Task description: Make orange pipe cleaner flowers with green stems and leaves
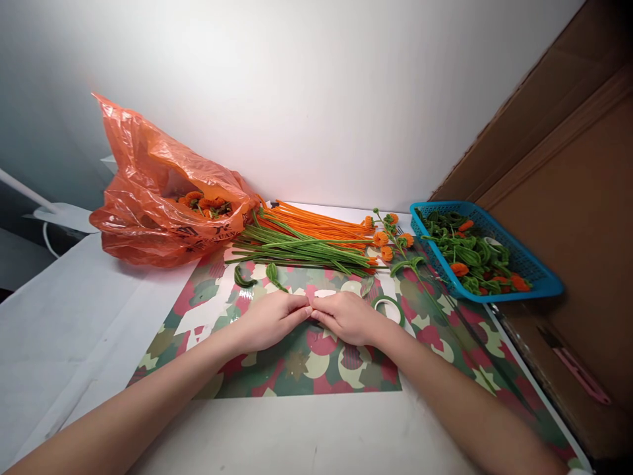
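Note:
My left hand point(271, 320) and my right hand point(350, 316) meet fingertip to fingertip above the camouflage-patterned mat point(297, 369). Both are closed in a pinch; a trace of orange shows between them, too small to name. Just beyond the left hand lie two curled green fuzzy leaves, one leaf point(273, 276) nearer and another leaf point(242, 277) further left. A roll of green tape point(401, 315) lies flat beside my right wrist. Behind the hands are a bundle of green pipe cleaners point(306, 244) and a bundle of orange pipe cleaners point(316, 221).
An orange plastic bag point(143, 218) with orange fuzzy flowers inside stands at the back left. At the right, a blue basket point(544, 285) holds green leaves and orange flowers. A pipe-cleaner flower stem point(408, 264) lies before it. A pink-handled cutter point(581, 376) rests on cardboard at far right.

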`<state>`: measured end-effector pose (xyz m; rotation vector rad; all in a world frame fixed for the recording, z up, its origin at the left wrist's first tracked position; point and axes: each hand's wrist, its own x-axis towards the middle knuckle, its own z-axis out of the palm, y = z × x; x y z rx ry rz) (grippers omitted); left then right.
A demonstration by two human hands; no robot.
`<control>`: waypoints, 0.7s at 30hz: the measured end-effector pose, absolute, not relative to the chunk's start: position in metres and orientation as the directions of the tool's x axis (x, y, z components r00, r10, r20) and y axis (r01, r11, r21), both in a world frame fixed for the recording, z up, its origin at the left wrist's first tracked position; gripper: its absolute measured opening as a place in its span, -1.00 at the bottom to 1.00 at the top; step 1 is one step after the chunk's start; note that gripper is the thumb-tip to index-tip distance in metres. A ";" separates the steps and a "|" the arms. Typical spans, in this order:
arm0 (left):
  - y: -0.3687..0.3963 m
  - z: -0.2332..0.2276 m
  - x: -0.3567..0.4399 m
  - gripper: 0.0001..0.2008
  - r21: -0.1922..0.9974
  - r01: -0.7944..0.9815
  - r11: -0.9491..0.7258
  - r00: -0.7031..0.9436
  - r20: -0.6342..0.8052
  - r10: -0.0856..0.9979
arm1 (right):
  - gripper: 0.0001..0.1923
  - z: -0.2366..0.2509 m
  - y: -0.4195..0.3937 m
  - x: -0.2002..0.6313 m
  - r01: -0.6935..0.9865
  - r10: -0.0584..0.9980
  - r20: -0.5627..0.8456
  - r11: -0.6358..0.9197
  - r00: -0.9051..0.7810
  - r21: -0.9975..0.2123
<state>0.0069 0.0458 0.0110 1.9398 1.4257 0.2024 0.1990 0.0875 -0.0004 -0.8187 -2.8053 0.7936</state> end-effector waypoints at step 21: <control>0.047 0.010 0.005 -0.64 0.651 0.744 -0.152 0.403 -0.255 0.879 | -0.74 0.005 0.084 0.197 0.540 0.554 -0.117 0.706 -0.824 -0.458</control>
